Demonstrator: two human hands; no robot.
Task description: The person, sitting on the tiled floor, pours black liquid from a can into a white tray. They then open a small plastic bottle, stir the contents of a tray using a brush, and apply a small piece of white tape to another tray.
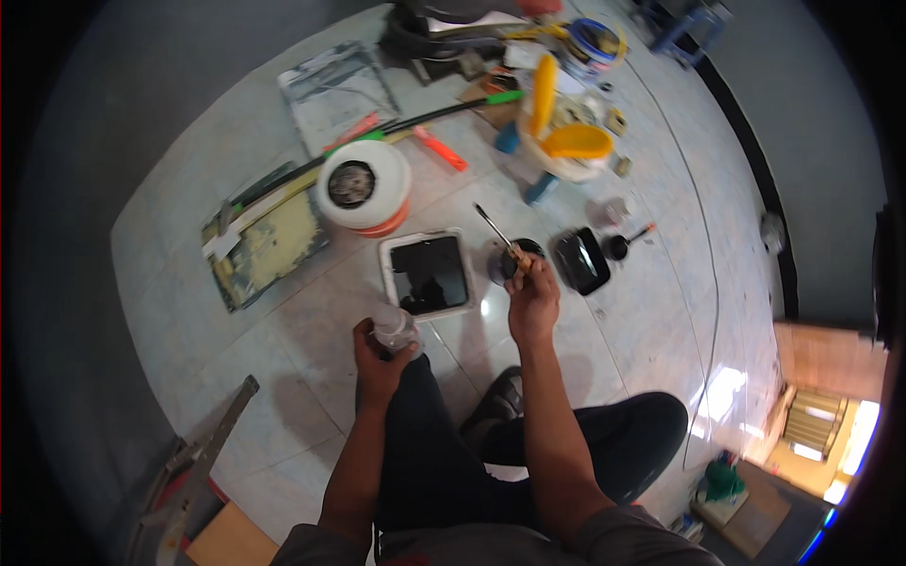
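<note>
My left hand (377, 354) is closed round a clear plastic bottle (395, 330) just above my left knee, near a square white-rimmed container of black liquid (425, 269). My right hand (528, 302) grips a screwdriver (495, 226) by its light-brown handle, its metal shaft pointing up and left. Behind that hand stands a round dark can (503, 269), partly hidden. To its right sit a black tray (582, 261) and a small black cup (618, 247) with an orange-handled tool in it.
A white lidded bucket (380, 179), paint trays (321, 85), long tools, an orange-handled tool (439, 148) and yellow items in a bucket (576, 141) lie beyond. A cable (701, 236) runs along the right. A metal ladder-like frame (208, 443) is at lower left.
</note>
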